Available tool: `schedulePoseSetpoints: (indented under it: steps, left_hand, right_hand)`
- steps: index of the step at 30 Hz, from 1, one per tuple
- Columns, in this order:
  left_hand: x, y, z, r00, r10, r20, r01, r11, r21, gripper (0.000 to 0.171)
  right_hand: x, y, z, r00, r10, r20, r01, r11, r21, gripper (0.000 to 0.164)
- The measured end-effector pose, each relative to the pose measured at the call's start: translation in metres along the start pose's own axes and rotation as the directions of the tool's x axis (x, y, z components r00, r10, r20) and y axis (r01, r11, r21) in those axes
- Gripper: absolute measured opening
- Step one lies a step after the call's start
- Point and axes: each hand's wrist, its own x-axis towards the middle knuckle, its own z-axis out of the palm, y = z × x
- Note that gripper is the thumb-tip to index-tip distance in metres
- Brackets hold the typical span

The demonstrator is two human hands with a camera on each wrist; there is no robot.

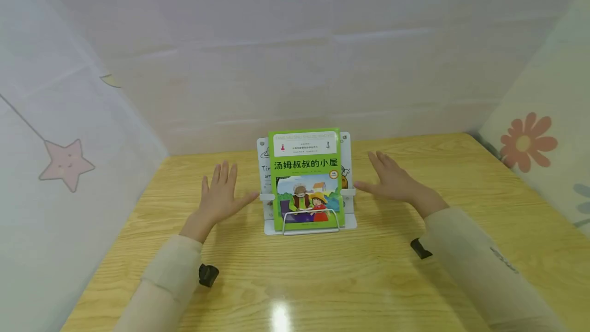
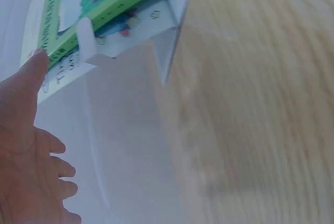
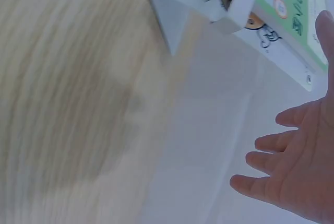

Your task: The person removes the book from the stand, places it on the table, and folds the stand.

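Note:
A green picture book (image 1: 306,168) with Chinese characters and a cartoon cover leans upright on a white book stand (image 1: 348,209) in the middle of the table. A wire rest crosses the book's lower front, and small white side clips lie at its edges. To the left, my left hand (image 1: 218,196) is spread, its thumb pointing at the left clip (image 2: 88,38). My right hand (image 1: 392,183) is spread on the other side, thumb tip close to the right clip (image 3: 240,7). Neither hand holds anything.
The stand is on a wooden table (image 1: 304,281) that meets a pale fabric wall (image 1: 313,65) behind it. Side cloths carry a pink star (image 1: 67,164) at left and a red flower (image 1: 525,142) at right. Black straps (image 1: 208,275) show at both sleeves.

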Motion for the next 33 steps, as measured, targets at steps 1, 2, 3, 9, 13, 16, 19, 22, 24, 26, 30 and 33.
schedulePoseSetpoints:
  steps: [1, 2, 3, 9, 13, 16, 19, 22, 24, 26, 30, 33]
  left_hand:
    - [0.001, 0.001, -0.002, 1.0, 0.004, -0.009, -0.004, 1.0, -0.008, 0.095]
    - [0.002, 0.003, -0.004, 1.0, 0.007, -0.02, -0.008, 1.0, -0.023, 0.095]
    - [0.002, 0.005, -0.006, 0.999, 0.01, -0.033, -0.011, 0.999, -0.044, 0.095]
    - [0.004, 0.016, -0.008, 0.992, -0.014, -0.126, -0.016, 0.971, -0.238, 0.092]
    - [0.005, 0.022, -0.004, 0.977, -0.07, -0.203, -0.013, 0.924, -0.382, 0.084]
    - [0.006, 0.026, 0.001, 0.959, -0.117, -0.26, -0.025, 0.873, -0.487, 0.074]
    - [0.009, 0.032, 0.007, 0.941, -0.149, -0.304, -0.061, 0.809, -0.585, 0.065]
    - [0.011, 0.037, 0.012, 0.928, -0.157, -0.339, -0.107, 0.757, -0.644, 0.058]
    - [0.013, 0.041, 0.015, 0.921, -0.16, -0.354, -0.129, 0.732, -0.668, 0.054]
    - [0.014, 0.044, 0.018, 0.921, -0.162, -0.355, -0.143, 0.705, -0.694, 0.052]
    - [0.015, 0.048, 0.024, 0.932, -0.176, -0.317, -0.129, 0.657, -0.743, 0.05]
    - [0.015, 0.05, 0.028, 0.936, -0.188, -0.299, -0.118, 0.632, -0.766, 0.05]
  right_hand:
    - [0.001, -0.002, -0.002, 1.0, 0.0, -0.005, 0.0, 1.0, 0.01, 0.096]
    - [0.003, -0.003, -0.003, 1.0, -0.003, -0.012, 0.004, 1.0, 0.022, 0.096]
    - [0.004, -0.005, -0.005, 1.0, -0.006, -0.021, 0.006, 0.999, 0.037, 0.096]
    - [0.012, -0.017, -0.007, 0.995, -0.015, -0.099, 0.029, 0.989, 0.142, 0.094]
    - [0.013, -0.026, -0.003, 0.981, 0.032, -0.193, 0.015, 0.97, 0.241, 0.089]
    - [0.013, -0.031, 0.004, 0.954, 0.067, -0.291, 0.04, 0.937, 0.347, 0.08]
    - [0.014, -0.033, 0.011, 0.92, 0.091, -0.382, 0.091, 0.896, 0.434, 0.068]
    - [0.014, -0.036, 0.018, 0.888, 0.116, -0.444, 0.129, 0.866, 0.483, 0.058]
    - [0.012, -0.041, 0.02, 0.877, 0.118, -0.466, 0.164, 0.838, 0.521, 0.052]
    - [0.012, -0.043, 0.023, 0.875, 0.124, -0.468, 0.184, 0.809, 0.559, 0.049]
    - [0.016, -0.04, 0.033, 0.885, 0.134, -0.446, 0.2, 0.755, 0.624, 0.049]
    - [0.018, -0.039, 0.04, 0.885, 0.146, -0.442, 0.196, 0.744, 0.639, 0.048]
